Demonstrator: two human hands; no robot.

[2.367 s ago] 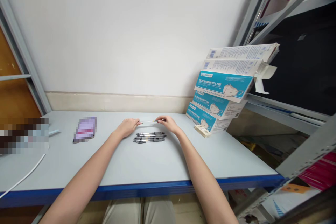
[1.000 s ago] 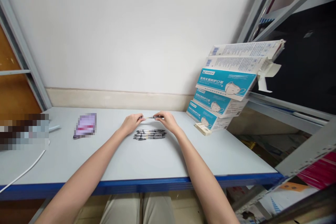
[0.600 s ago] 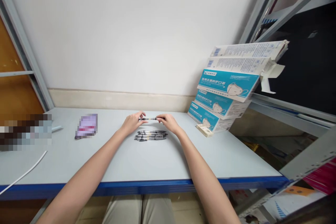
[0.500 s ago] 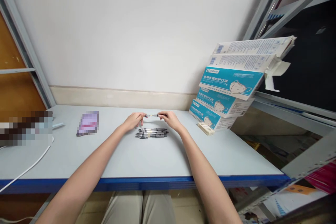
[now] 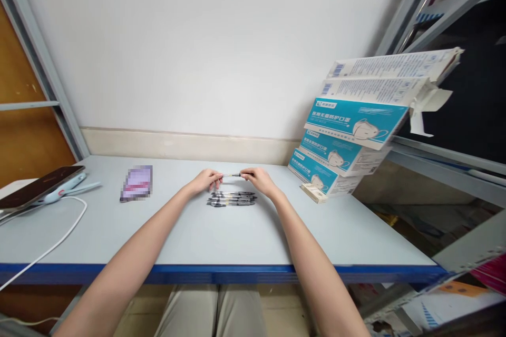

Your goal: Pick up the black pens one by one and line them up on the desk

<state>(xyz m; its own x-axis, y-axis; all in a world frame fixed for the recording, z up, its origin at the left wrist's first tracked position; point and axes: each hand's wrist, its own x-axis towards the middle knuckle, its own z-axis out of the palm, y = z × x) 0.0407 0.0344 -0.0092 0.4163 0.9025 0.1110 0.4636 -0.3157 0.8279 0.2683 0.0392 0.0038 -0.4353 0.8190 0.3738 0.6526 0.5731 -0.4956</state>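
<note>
Between my two hands a slim pen (image 5: pixel 231 175) is held level, just behind a row of pens. My left hand (image 5: pixel 207 180) pinches its left end with the fingertips, other fingers hanging down. At the opposite end, my right hand (image 5: pixel 258 179) grips the pen's dark part, with the fingers closed. Several clear-and-black pens (image 5: pixel 231 199) lie side by side on the table in front of the hands, pointing left to right.
Mask boxes (image 5: pixel 356 118) lean in a stack at the right, with a small carton (image 5: pixel 314 192) before them. A purple blurred packet (image 5: pixel 137 182) lies at left. Farther left are a phone (image 5: pixel 41 187), a light-blue device (image 5: pixel 65 189) and a white cable (image 5: pixel 73 226). Metal racks flank the table (image 5: pixel 221 242).
The whole view has shifted slightly, so things sit a little farther right. Both hands still hold the pen; its middle now looks lighter. The row of pens lies as before.
</note>
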